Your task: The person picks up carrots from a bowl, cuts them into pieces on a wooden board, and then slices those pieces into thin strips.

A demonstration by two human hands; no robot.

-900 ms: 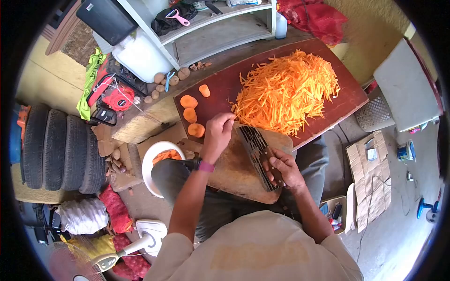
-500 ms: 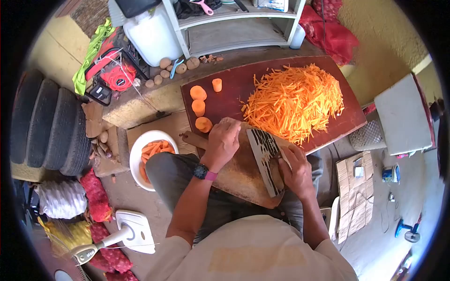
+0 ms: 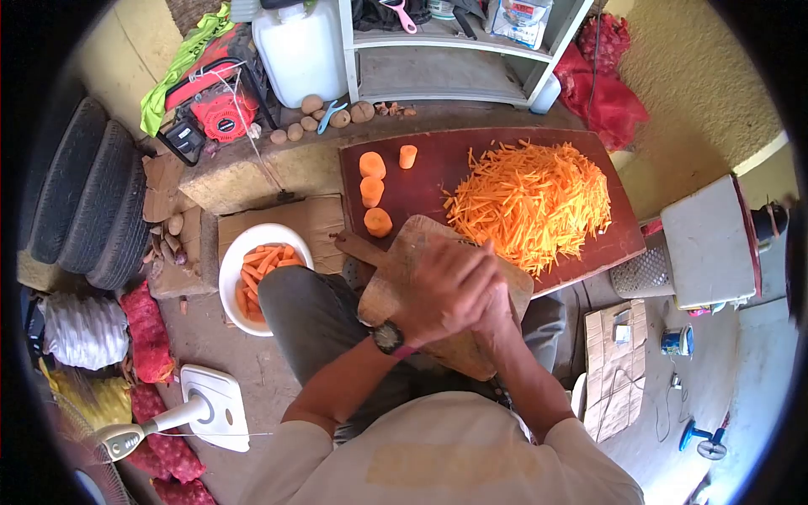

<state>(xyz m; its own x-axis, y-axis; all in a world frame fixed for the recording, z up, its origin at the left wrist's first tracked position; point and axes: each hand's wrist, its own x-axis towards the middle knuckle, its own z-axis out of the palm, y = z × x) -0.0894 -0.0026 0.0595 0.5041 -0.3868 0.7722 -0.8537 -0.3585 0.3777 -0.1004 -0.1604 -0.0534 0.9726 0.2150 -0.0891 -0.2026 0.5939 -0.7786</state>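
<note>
Above a wooden cutting board (image 3: 385,290) lying across the lap, my left hand (image 3: 444,290) and my right hand (image 3: 497,310) are pressed together. Motion blur smears their fingers, so their grip is unclear. The wide patterned blade is almost wholly hidden behind the hands. A large heap of shredded carrot (image 3: 534,202) lies beyond the board on a dark red tabletop (image 3: 429,194). To its left stand several thick carrot pieces (image 3: 378,222).
A white bowl (image 3: 230,286) of carrot pieces is beside the left knee. Farther back are a grey shelf (image 3: 438,76), a white jug (image 3: 300,55) and small brown round items (image 3: 295,132). Tyres (image 3: 109,202) stand at the left, a perforated basket (image 3: 644,273) at the right.
My left hand has moved right and my right hand left, so they now meet over the board. The blade, plain to see before, is now mostly hidden. The view has shifted slightly.
</note>
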